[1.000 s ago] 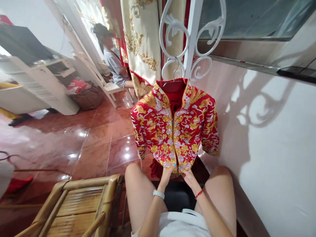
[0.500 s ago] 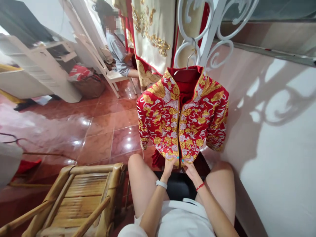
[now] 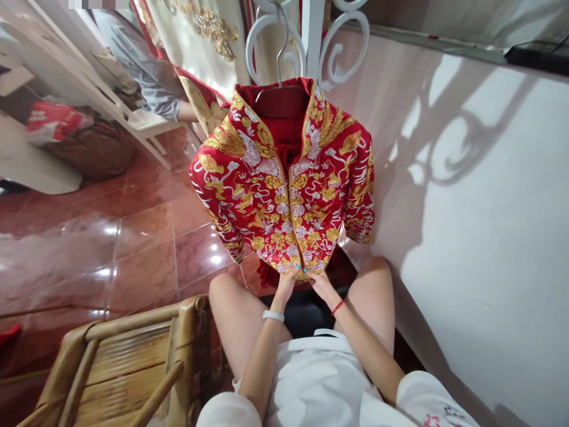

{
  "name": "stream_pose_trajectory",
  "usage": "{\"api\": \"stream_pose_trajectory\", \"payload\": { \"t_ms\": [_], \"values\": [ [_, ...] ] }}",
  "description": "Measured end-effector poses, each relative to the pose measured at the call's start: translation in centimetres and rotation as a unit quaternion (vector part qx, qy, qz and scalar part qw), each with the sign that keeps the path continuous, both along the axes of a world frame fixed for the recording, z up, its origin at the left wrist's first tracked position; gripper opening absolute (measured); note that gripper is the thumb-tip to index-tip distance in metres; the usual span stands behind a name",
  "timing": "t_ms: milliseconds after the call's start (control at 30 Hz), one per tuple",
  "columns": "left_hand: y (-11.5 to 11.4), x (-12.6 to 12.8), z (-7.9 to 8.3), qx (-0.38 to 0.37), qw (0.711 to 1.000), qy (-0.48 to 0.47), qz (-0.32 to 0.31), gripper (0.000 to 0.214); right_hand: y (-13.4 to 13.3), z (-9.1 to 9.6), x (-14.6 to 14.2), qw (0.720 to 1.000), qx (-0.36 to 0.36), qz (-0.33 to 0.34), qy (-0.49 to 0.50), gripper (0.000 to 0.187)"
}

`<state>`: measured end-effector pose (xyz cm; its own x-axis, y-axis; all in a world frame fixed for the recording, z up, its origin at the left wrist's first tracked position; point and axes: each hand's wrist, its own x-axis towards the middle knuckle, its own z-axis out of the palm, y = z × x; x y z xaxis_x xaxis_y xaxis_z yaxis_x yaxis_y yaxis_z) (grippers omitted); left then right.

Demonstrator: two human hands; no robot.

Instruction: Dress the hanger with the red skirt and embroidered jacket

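Observation:
A red jacket (image 3: 267, 201) with dense gold and silver embroidery hangs in front of me on a hanger (image 3: 281, 59), its collar open at the top. My left hand (image 3: 287, 284) pinches the bottom hem on the left side of the front opening. On the other side of that opening, my right hand (image 3: 320, 283) grips the hem, thumb on the embroidered face. The two front edges lie close together between my thumbs. The fingers behind the cloth are hidden.
A white scrolled metal stand (image 3: 313, 41) rises behind the jacket. A bamboo chair (image 3: 128, 356) stands at my left, a white wall (image 3: 489, 225) at my right. Another person's sleeve (image 3: 142, 65) shows beyond, near a brown bag (image 3: 95, 148) on the tiled floor.
My view has tilted down and turned right, so the jacket appears further left and higher. Both hands keep their hold on the hem, and the front edges meet more closely at the bottom.

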<state>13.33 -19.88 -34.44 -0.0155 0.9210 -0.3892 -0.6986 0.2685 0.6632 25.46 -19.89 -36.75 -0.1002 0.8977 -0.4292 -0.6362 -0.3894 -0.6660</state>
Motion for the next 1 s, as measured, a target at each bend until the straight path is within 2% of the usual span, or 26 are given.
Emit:
{"api": "stream_pose_trajectory", "payload": {
  "t_ms": [233, 700, 1000],
  "values": [
    [0.1, -0.3, -0.3, 0.016, 0.999, 0.029, -0.023, 0.071, 0.1, 0.4, 0.1, 1.0, -0.003, -0.016, 0.021, 0.052],
    [-0.1, -0.3, -0.7, -0.001, 0.999, 0.049, -0.017, 0.075, 0.2, 0.9, 0.0, 1.0, 0.006, -0.018, 0.013, 0.054],
    [0.1, -0.2, -2.2, 0.004, 0.994, 0.111, 0.018, 0.07, 0.1, 0.9, 0.1, 0.999, 0.02, -0.032, -0.016, 0.05]
  ]
}}
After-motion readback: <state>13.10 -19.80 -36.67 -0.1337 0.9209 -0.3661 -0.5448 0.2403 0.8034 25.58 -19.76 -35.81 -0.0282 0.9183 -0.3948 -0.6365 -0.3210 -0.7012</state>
